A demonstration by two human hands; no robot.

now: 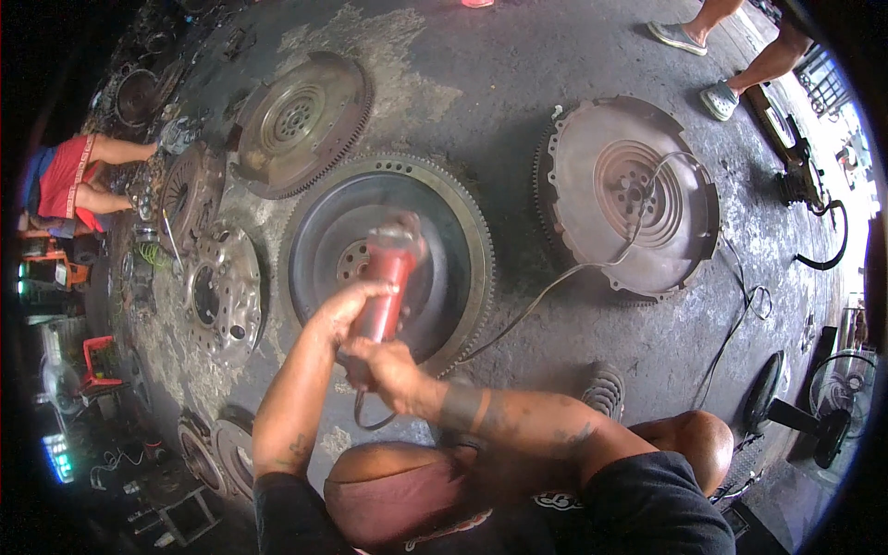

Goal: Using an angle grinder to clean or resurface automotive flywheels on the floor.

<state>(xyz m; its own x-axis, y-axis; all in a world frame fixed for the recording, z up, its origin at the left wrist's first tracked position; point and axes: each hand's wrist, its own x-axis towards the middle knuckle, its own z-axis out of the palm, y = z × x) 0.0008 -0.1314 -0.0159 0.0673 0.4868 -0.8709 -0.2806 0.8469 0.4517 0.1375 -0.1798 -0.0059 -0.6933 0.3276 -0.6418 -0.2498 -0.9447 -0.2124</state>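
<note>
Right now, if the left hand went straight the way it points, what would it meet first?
The left hand would first meet the red tool it grips; beyond, probably the toothed disc, though depth is unclear.

Black short sleeves (657, 507); forearms (541, 424) — tattooed

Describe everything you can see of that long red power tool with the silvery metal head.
The long red power tool has a glossy, plastic-looking body and a silvery metal head, blurred. A dark cord loops from its rear. It points away from the person, over the large round toothed metal disc; contact with it cannot be told. The left hand grips its body, the right hand its rear.
</note>
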